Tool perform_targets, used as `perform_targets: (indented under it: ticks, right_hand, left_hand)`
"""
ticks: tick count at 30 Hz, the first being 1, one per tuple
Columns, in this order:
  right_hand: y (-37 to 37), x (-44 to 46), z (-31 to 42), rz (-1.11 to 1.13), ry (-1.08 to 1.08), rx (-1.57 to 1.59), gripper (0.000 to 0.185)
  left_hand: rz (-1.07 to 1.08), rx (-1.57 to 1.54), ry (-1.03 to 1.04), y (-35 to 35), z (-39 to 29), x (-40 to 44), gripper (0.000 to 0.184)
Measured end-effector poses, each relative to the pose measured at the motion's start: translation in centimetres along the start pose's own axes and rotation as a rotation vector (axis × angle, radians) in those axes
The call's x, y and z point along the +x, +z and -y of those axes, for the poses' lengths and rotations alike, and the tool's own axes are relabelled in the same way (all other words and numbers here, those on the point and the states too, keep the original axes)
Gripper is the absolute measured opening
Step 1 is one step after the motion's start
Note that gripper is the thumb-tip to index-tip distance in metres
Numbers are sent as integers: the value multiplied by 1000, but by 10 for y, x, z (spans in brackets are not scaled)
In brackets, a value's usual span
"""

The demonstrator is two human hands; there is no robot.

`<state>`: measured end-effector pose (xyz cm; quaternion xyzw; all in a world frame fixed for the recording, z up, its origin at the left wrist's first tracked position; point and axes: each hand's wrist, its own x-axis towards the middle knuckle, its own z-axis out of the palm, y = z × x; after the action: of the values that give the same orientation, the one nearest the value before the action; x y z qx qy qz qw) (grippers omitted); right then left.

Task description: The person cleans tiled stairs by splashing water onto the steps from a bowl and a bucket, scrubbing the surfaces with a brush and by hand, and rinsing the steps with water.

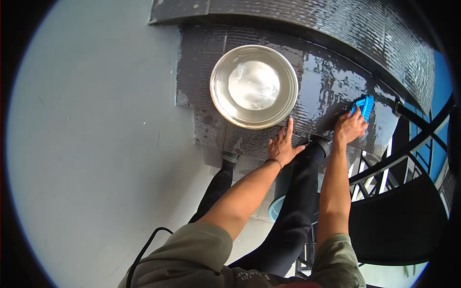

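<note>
A blue scrub brush (366,108) is gripped in my right hand (350,127), low over the wet dark step (314,91) at its right side. My fingers wrap its handle, and the bristles are hard to make out. My left hand (284,150) is open, fingers spread, just below a round metal basin (218,89). Its index fingertip reaches close to the basin's rim; I cannot tell whether they touch. The basin stands on the step, and its inside looks shiny, perhaps with water in it.
A higher wet step (326,24) curves along the top. A grey wall (96,120) fills the left. At the right are a black metal railing (418,139) and a black chair (396,221). A light-blue bucket (274,209) is partly hidden behind my leg.
</note>
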<state>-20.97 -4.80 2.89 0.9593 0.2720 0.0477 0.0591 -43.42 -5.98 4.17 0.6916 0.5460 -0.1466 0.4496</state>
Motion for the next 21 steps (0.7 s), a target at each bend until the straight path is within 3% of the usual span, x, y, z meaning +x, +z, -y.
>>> perform_targets:
  ticks: [2,3,4,5,6,7,9,10,11,12,16,18,21]
  right_hand:
    - [10,-5,-18,-120,-44,263,43]
    - [-2,-8,-16,-105,-26,331,44]
    - [-15,-13,-14,-90,-2,400,45]
    - [-6,-14,-25,-111,-20,484,46]
    - [-3,-14,-30,-98,62,502,45]
    - [-17,-20,-17,-54,199,576,42]
    - [-38,-30,5,45,374,799,36]
    - [-38,-37,12,103,418,954,35]
    - [-39,-42,18,165,461,1108,34]
    - [-47,-46,29,201,433,1135,35]
    - [-99,-75,86,238,320,1147,34]
    - [-111,-78,106,217,206,1136,35]
    - [-116,-77,142,271,1,904,44]
  left_hand:
    - [-290,-159,164,-8,45,-25,70]
    - [-425,-259,89,-17,62,-29,43]
    - [-501,-518,35,-40,73,-25,38]
    - [-494,-762,-156,-83,64,-26,47]
    - [-547,-1056,-223,-119,56,-21,60]
    - [-648,-1083,-212,-142,57,-7,68]
    - [-691,-1087,-306,-165,64,24,62]
    - [-737,-1020,-315,-168,75,36,45]
    - [-652,-979,-392,-164,82,40,34]
    - [-568,-937,-463,-174,81,37,23]
    - [-725,-906,-288,-146,111,20,21]
    - [-708,-866,-310,-135,131,0,20]
    - [-691,-992,-328,-117,173,-32,17]
